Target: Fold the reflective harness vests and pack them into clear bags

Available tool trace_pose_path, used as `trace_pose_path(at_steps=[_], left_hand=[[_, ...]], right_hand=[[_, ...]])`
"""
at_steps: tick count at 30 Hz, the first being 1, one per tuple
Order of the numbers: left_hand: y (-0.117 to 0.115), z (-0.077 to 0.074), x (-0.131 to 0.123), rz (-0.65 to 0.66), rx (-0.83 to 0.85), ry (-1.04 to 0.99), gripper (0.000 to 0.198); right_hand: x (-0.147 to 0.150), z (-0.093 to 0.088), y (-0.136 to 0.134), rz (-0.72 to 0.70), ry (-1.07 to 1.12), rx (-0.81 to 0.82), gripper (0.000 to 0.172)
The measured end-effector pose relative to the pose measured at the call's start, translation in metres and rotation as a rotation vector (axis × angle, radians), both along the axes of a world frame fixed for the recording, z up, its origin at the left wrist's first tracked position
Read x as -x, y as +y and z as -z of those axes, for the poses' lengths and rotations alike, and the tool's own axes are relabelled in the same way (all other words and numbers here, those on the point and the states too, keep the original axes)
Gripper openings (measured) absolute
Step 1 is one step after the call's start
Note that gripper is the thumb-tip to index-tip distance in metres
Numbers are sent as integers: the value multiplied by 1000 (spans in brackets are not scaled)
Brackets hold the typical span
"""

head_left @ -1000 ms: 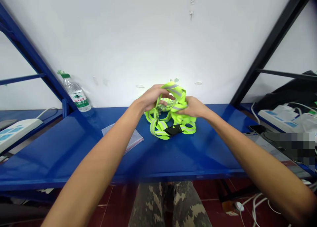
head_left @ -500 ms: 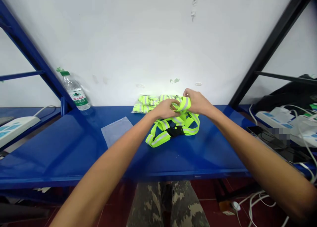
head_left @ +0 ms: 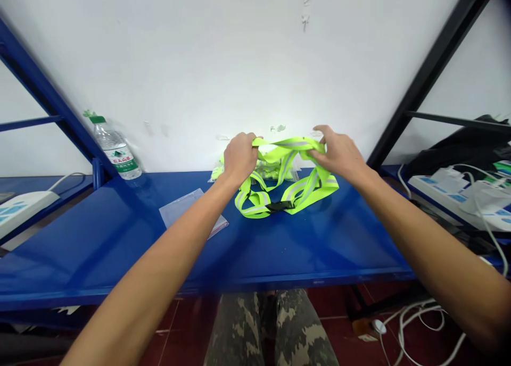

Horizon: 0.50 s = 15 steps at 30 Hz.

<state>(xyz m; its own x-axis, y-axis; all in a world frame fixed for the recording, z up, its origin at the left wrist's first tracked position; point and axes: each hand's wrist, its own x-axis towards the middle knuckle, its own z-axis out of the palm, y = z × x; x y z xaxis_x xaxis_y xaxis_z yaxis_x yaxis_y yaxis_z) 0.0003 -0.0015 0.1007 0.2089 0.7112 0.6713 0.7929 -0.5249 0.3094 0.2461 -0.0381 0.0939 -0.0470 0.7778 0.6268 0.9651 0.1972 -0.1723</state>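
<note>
One neon-yellow strap (head_left: pixel 309 191), flat and ribbon-like with a silvery stripe, and it's up! Left hand (head_left: pixel 240 156) closed round one end of the raised stretch, right hand (head_left: pixel 339 152) pinching the other, lower loops on the smooth blue table (head_left: pixel 303 254), one black buckle (head_left: pixel 280 206) in front, one flat clear plastic bag (head_left: pixel 179 205) leftward, one bottle (head_left: pixel 116 149) beyond
</note>
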Motion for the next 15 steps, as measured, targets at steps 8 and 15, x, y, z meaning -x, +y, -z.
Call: trace_pose_path(at_steps=[8, 15], left_hand=[[3, -1, 13, 113, 46, 188, 37], [17, 1, 24, -102, 123, -67, 26]], right_hand=[[-15, 14, 15, -40, 651, 126, 41], [-33, 7, -12, -480, 458, 576, 41]])
